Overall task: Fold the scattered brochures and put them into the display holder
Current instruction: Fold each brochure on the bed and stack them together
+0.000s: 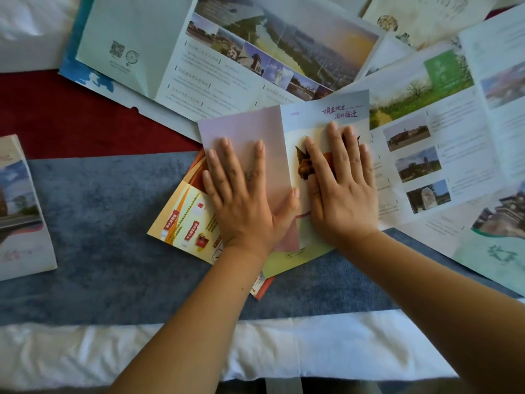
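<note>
Left to right: folded brochure (21,211) at the left edge, orange leaflet (184,217) partly under the work piece, big open brochures (227,52) behind and at right (443,155). Pink-panelled brochure (284,132) centre on blue runner (99,223), long axis running away, slightly tilted. Left hand (244,200) and right hand (341,189) flat, fingers spread, pressing it down.

We see soft, even daylight with no hard glare; the white sheet (284,345) at the bottom is the brightest part. Only faint shadows lie under the left hand (244,200) and the right hand (341,191). The centre is fairly sharp, but the brochures (227,52) near the edges look blurred and bent by the wide lens.
</note>
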`<state>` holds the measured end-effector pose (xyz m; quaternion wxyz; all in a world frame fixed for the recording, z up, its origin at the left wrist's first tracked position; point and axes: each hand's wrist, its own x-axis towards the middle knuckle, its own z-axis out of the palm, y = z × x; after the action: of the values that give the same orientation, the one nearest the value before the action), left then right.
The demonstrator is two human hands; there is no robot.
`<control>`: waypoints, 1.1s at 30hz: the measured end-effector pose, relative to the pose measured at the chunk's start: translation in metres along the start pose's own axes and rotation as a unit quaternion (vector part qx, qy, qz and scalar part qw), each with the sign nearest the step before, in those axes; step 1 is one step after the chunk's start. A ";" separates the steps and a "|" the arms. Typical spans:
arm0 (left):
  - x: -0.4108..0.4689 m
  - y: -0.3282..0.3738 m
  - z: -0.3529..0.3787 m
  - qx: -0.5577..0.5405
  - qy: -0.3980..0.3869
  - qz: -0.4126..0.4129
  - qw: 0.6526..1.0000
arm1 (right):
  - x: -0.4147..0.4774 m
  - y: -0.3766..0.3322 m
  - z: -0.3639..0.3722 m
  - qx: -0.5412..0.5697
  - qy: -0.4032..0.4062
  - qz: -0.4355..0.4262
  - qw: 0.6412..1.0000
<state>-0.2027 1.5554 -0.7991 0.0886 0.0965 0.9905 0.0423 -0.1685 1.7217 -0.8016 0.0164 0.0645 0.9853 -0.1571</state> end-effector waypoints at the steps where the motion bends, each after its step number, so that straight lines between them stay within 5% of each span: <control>1: 0.000 0.000 0.000 0.001 0.001 0.001 1.000 | 0.000 0.000 0.000 -0.001 0.001 -0.001 1.000; 15: -0.001 -0.001 -0.001 -0.051 0.021 0.005 0.998 | -0.002 -0.003 0.004 0.008 0.013 0.000 1.000; 19: 0.000 -0.005 -0.002 -0.139 0.040 0.012 0.989 | 0.002 -0.017 0.006 0.021 -0.011 -0.003 1.000; 27: -0.006 -0.049 -0.023 -0.494 0.013 0.034 0.868 | 0.004 -0.086 0.007 0.148 -0.053 -0.016 0.987; 33: -0.015 -0.101 -0.048 -0.569 -0.050 -0.007 0.821 | 0.007 -0.121 0.008 0.176 -0.064 -0.041 0.982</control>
<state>-0.2158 1.4506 -0.7598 0.1772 0.0237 0.7853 0.5927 -0.1911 1.6065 -0.7723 0.0616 0.0160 0.9411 -0.3322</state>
